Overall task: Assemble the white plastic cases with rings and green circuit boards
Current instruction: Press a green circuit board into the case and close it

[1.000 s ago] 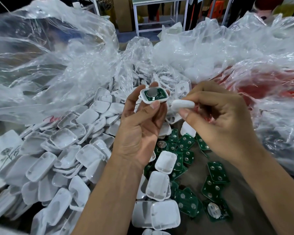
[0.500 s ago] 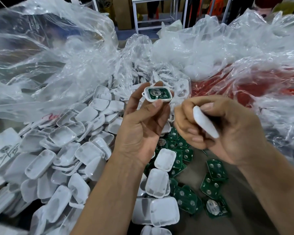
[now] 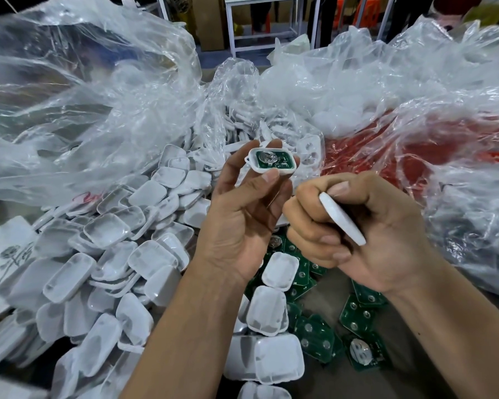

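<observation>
My left hand (image 3: pixel 242 214) pinches a white case half (image 3: pixel 272 162) between thumb and fingertips, held up face-on. A green circuit board with a round silver cell sits inside it, and a small ring loop sticks out at its left end. My right hand (image 3: pixel 366 231) grips a second white case half (image 3: pixel 342 218) edge-on in a curled fist, just right of and below the left hand. The two halves are apart.
A big heap of white case halves (image 3: pixel 104 254) spreads over the left. Loose green circuit boards (image 3: pixel 317 338) and several white cases (image 3: pixel 267 311) lie below my hands. Crumpled clear plastic bags (image 3: pixel 98 96) fill the back; one at the right (image 3: pixel 415 133) covers red items.
My right hand turned its white case half from flat to edge-on and dropped lower, curling into a fist. The left hand kept the board-filled half raised, tilting it slightly.
</observation>
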Demonstrator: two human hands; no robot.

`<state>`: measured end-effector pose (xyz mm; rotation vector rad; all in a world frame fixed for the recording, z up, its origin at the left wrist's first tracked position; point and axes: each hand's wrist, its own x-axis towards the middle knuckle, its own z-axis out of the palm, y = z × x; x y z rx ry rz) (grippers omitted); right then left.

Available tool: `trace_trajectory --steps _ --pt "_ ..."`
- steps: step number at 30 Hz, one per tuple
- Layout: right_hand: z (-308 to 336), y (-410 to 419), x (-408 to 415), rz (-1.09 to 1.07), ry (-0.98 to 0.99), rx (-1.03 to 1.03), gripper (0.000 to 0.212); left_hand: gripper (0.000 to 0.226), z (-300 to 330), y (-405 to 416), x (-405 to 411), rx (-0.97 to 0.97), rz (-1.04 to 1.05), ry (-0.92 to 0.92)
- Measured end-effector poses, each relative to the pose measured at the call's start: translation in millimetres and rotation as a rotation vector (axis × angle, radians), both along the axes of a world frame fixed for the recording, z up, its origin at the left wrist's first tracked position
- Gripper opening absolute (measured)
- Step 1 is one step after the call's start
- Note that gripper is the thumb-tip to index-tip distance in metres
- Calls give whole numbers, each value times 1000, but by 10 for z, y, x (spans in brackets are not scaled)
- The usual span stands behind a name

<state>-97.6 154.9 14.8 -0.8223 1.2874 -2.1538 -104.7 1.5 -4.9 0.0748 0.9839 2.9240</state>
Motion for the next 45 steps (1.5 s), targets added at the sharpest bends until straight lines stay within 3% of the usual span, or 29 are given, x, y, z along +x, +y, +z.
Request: trace_trajectory --steps 8,13,19,22,25,33,36,40,45 --pt "-42 -3 -30 -241 52 172 45 42 -15 -13 -13 -4 -6 0" --pt "-12 76 -86 -400 85 68 19 43 -16 -4 -22 -28 -11 -3" --pt "2 249 -225 -721 -13 48 24 44 -38 62 -7 -126 -54 34" --pt "-7 317 -282 -717 -106 38 42 43 -47 71 -7 -152 -55 48" --pt "-15 347 -288 -756 -68 96 52 43 -49 65 -12 -137 -56 53" --pt "-50 262 -256 -896 140 264 52 45 -68 71 -25 -183 -34 37" --pt "-29 251 -221 -816 253 283 42 53 -70 82 -19 -248 -21 31" --pt "2 283 -196 -780 378 471 46 52 -74 96 4 -331 -45 41" --pt "0 304 -199 -697 335 459 47 44 -69 95 22 -369 -70 67"
